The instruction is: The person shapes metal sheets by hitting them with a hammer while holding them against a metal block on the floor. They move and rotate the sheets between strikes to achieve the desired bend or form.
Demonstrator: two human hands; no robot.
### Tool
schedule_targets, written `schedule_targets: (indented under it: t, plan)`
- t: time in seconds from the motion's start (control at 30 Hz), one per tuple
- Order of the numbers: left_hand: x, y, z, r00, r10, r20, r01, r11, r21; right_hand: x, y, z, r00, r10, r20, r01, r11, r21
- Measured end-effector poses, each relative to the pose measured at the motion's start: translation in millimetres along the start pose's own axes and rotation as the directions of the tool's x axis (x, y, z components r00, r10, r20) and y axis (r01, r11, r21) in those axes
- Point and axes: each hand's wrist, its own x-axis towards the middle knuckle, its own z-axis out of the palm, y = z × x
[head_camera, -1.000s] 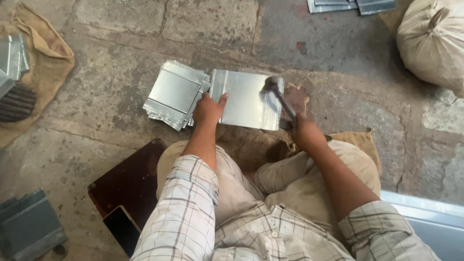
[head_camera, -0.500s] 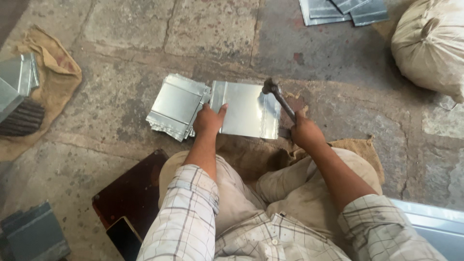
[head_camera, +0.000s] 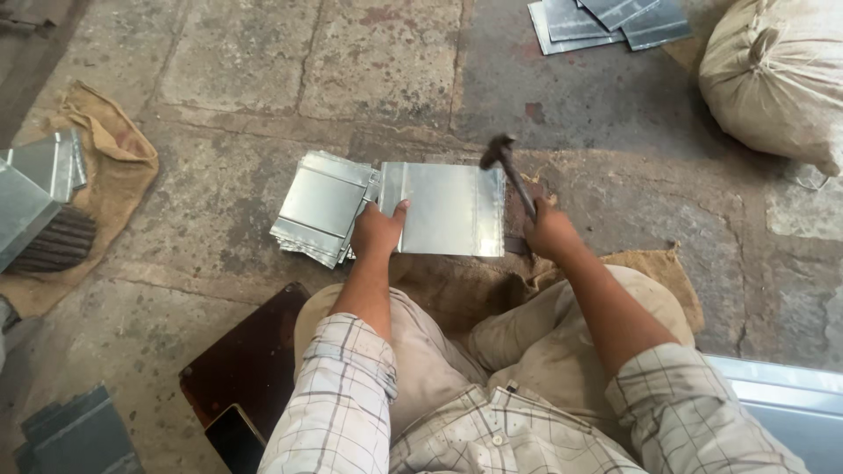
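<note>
A shiny square metal sheet [head_camera: 448, 209] lies flat on the stone floor in front of my knees. My left hand [head_camera: 378, 230] presses on its near left corner, thumb up on the sheet. My right hand [head_camera: 550, 230] grips the handle of a hammer [head_camera: 509, 171]; the dark head hangs just above the sheet's far right corner. A stack of several similar metal sheets [head_camera: 318, 207] lies right beside the sheet on its left.
A burlap cloth [head_camera: 654, 263] lies under my legs. A dark board [head_camera: 246, 369] sits at my left. More sheets on burlap [head_camera: 114, 167] at far left, other metal sheets [head_camera: 606, 19] at the top, a stuffed sack [head_camera: 777, 79] at top right, a pale metal edge [head_camera: 781, 386] at right.
The hammer head has shifted from over the sheet's right part toward its far right corner. My left hand stays on the near left corner. The camera has tilted slightly.
</note>
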Motion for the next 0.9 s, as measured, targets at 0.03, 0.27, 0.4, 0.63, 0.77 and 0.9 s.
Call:
schedule_targets:
  t: [0.03, 0.27, 0.4, 0.63, 0.77, 0.9]
  plan:
    - [-0.4, -2.8, -1.0, 0.998, 0.063, -0.006, -0.063, 0.997, -0.035, -5.0, 5.9, 2.3, 1.0, 0.014, -0.014, -0.014, 0.998, 0.059]
    - [5.2, -25.7, -16.8, 0.943, 0.19, 0.273, -0.034, 0.872, -0.488, -46.2, 42.2, 19.8, 0.887, 0.197, 0.417, -0.456, 0.511, 0.729]
    - [-7.3, -27.2, -29.7, 0.939, 0.205, 0.276, 0.015, 0.778, -0.628, -53.7, 36.9, 18.2, 0.929, 0.268, 0.256, -0.368, 0.74, 0.563]
    - [-50.2, -3.6, -29.0, 0.993, -0.014, 0.117, 0.113, 0.399, -0.91, -61.3, 26.6, 18.9, 0.928, 0.244, 0.282, -0.365, 0.757, 0.542]
    - [-70.4, 21.4, -31.4, 0.907, 0.09, -0.411, -0.365, 0.654, -0.662, -61.1, 33.1, 22.9, 0.931, 0.241, 0.276, -0.36, 0.74, 0.568]
    - [-98.1, 48.7, -57.2, 0.767, 0.243, -0.594, -0.506, 0.799, -0.326, -58.8, 37.1, 21.7, 0.929, 0.223, 0.297, -0.36, 0.734, 0.575]
